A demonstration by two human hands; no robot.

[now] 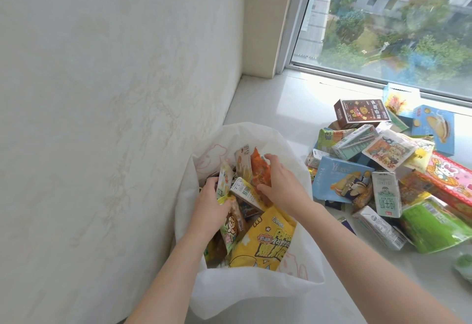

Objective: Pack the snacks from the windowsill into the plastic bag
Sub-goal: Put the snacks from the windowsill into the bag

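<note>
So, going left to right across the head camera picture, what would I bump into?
Cream patterned wall → left hand → right hand, both in the white plastic bag → light blue cardboard biscuit box → upright white milk carton → pink rabbit-print box.
</note>
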